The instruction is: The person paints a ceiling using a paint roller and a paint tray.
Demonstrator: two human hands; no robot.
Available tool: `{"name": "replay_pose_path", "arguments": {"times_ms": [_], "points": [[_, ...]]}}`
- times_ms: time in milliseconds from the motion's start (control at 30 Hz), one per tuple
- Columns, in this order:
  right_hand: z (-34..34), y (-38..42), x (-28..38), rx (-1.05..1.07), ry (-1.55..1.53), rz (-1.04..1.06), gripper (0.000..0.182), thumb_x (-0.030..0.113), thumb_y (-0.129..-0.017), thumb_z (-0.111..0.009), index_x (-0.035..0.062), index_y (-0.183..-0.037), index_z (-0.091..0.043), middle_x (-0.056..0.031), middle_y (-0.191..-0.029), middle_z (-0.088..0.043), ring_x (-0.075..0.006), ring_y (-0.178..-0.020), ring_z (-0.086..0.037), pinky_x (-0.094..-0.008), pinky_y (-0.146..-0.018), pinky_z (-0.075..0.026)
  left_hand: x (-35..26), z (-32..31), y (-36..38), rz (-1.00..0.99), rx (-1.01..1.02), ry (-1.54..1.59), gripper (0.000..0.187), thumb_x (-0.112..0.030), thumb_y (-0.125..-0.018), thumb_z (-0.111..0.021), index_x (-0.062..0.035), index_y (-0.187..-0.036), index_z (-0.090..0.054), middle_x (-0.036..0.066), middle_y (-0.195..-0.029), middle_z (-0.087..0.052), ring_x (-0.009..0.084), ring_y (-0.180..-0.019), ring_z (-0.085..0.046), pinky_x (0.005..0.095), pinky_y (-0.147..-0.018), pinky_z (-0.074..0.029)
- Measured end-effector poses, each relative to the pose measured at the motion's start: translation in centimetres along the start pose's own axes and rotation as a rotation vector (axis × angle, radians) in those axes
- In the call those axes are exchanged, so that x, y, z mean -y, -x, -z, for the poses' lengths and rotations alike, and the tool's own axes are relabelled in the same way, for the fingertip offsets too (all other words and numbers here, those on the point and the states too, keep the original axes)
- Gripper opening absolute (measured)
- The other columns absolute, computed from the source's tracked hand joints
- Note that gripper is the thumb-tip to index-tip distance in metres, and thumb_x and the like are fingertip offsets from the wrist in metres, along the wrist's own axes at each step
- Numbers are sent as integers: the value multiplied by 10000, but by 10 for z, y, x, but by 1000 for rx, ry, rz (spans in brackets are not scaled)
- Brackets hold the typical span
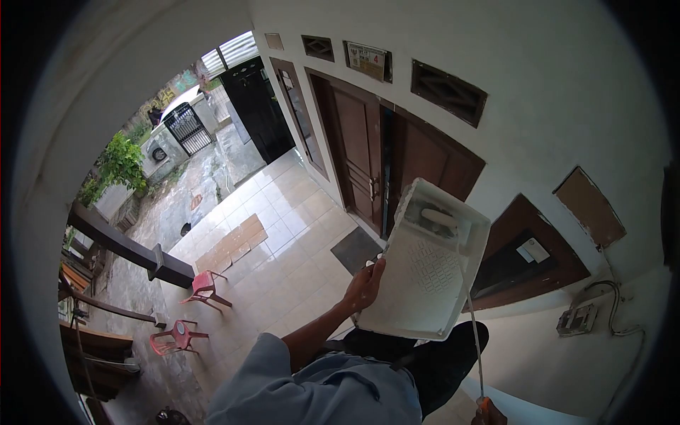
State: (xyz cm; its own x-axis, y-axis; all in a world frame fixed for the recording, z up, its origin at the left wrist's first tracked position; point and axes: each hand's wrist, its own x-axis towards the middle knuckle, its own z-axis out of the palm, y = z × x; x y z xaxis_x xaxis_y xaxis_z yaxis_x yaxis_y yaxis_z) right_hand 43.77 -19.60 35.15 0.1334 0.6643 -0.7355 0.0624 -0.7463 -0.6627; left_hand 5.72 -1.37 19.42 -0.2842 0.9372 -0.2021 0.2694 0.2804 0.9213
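The tray (432,273), white and tilted, is held up in front of the wall by the left hand (363,287), whose fingers grip its left edge. A roller (439,217) lies in its upper end, and the thin handle (473,333) runs down to the right hand (489,413) at the bottom edge, closed around its end

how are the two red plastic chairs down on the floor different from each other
The upper chair stands on the pale floor tiles, close to the dark beam; the lower chair sits further out towards the edge of the tiles. The upper chair shows its back and splayed legs from the side, while the lower chair shows its round seat opening more from above. Both are red plastic, empty, and far below the left hand holding the white tray.
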Motion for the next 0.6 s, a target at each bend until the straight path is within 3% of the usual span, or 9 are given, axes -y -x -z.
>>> {"name": "replay_pose_path", "arguments": {"times_ms": [67, 167, 200, 300, 400, 500, 600], "points": [[15, 11, 6, 19, -111, -94, 226, 212, -999, -498, 43, -1067, -632, 19, -658, -547, -42, -536, -481, -179, -446, -331, 4, 2, -1, 8, 6, 12, 721, -572, -991, -280, 56, -1077, -623, 258, -896, -655, 355, -902, -645, 415, -833, -452], [52, 6, -47, -195, 239, 390, 229, 152, -979, -529, 3, -1128, -619, -88, -988, -678, -109, -790, -638, -204, -611, -483, -3, 8, -3, 34, -8, 23, 732, -579, -990, -272, 57, -1123, -611, 259, -940, -657, 327, -945, -639, 396, -870, -447], [62, 7, -49, -150, 582, 598, 259, 70, -954, -554, -15, -1194, -600, -134, -1243, -612, -186, -1028, -630, -258, -829, -505, -4, 9, -3, 46, -11, 35, 741, -583, -989, -268, 60, -1133, -606, 254, -958, -658, 311, -959, -634, 387, -885, -444], [59, 15, -31, -197, 1005, 891, 245, 11, -931, -573, -36, -1168, -614, -118, -1165, -646, -191, -979, -632, -272, -867, -494, -17, 14, -2, 83, -42, 69, 769, -596, -986, -257, 73, -1158, -596, 232, -1005, -656, 271, -991, -612, 366, -922, -430], [36, 22, -23, -244, 893, 763, 208, 42, -931, -592, -37, -1117, -641, -114, -1105, -657, -173, -957, -619, -257, -862, -493, -22, 13, -4, 69, -80, 137, 779, -596, -989, -249, 85, -1166, -585, 194, -1030, -650, 224, -995, -586, 346, -931, -424], [34, 23, -47, -333, 283, 535, 234, 204, -932, -630, 3, -1041, -678, -72, -932, -665, -124, -768, -594, -231, -672, -500, -21, 16, -7, -9, -106, 217, 744, -562, -1003, -257, 91, -1160, -576, 172, -1029, -647, 204, -978, -582, 328, -904, -433], [50, 54, -25, -184, 382, -8, 361, 387, -915, -630, 48, -1020, -695, -17, -782, -620, -81, -610, -507, -217, -503, -390, -33, 21, -16, -2, -148, 320, 739, -556, -1006, -253, 91, -1205, -551, 159, -1081, -638, 191, -987, -571, 318, -907, -435]]}}
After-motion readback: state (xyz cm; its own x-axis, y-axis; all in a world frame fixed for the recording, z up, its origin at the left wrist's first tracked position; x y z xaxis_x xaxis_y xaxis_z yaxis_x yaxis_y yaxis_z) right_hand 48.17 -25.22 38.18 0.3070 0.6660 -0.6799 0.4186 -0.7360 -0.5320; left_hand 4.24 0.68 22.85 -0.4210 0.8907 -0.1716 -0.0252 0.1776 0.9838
